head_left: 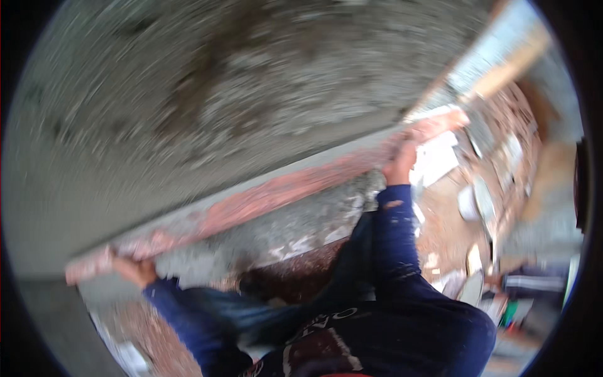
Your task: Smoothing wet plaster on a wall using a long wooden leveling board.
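Observation:
A long straight board [270,185], pinkish and smeared with grey mortar, runs diagonally from lower left to upper right across a grey cement surface [100,176]. My left hand [133,267] grips the board near its left end, fingers wrapped on its edge. My right hand [402,157] holds it toward the right end, fingers partly hidden by motion blur. Smooth wet-looking cement lies along the board's far side, with rougher, mottled grey surface beyond it. A rough grey ledge [295,229] shows just below the board.
A pale wooden plank [496,56] slants at upper right. The dirt floor [449,210] on the right holds scattered pale pieces, a white bucket [470,202] and blurred tools. A person's sleeve [537,281] shows at lower right, near some green and red items.

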A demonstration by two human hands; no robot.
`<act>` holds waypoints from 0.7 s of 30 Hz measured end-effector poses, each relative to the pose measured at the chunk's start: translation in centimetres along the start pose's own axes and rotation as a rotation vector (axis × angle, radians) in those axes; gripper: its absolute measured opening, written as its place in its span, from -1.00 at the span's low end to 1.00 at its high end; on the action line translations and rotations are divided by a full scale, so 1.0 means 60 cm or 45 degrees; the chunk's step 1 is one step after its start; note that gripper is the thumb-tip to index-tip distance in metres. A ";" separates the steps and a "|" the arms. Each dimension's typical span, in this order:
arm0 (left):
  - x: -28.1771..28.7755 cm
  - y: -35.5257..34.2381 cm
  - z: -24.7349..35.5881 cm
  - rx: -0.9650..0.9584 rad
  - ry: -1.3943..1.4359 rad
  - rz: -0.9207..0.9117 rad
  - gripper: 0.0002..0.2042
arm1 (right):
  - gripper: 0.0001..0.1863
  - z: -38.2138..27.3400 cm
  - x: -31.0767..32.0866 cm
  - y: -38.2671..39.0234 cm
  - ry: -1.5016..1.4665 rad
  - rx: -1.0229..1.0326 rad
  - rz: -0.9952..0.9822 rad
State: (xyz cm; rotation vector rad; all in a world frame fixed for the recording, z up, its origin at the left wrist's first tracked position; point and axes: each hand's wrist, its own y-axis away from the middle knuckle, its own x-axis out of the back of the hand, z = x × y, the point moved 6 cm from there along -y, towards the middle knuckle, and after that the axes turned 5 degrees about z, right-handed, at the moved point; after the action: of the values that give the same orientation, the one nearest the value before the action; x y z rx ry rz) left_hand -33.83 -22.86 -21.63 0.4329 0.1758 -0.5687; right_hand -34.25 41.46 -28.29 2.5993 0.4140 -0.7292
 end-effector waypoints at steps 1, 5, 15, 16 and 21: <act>-0.002 -0.002 0.007 -0.170 0.025 -0.008 -0.45 | -0.65 -0.017 -0.022 0.052 0.114 -0.132 0.146; -0.029 0.004 -0.004 -0.164 0.115 0.000 -0.52 | -0.65 -0.041 0.019 0.003 0.005 -0.004 0.140; -0.025 0.009 0.017 -0.209 0.109 0.029 -0.58 | -0.65 -0.056 0.002 0.054 0.052 -0.003 0.175; -0.029 0.005 0.012 -0.196 0.132 0.044 -0.58 | -0.64 -0.061 0.008 0.050 0.077 0.008 0.171; -0.028 -0.002 0.028 -0.258 0.169 0.048 -0.59 | -0.65 -0.059 -0.012 0.039 0.061 -0.012 0.004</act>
State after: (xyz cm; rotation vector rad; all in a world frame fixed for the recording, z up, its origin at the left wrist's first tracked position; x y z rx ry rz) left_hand -35.23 -22.87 -19.70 0.2763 0.3485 -0.4802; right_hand -32.45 40.89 -24.42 2.6126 0.4267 -0.6632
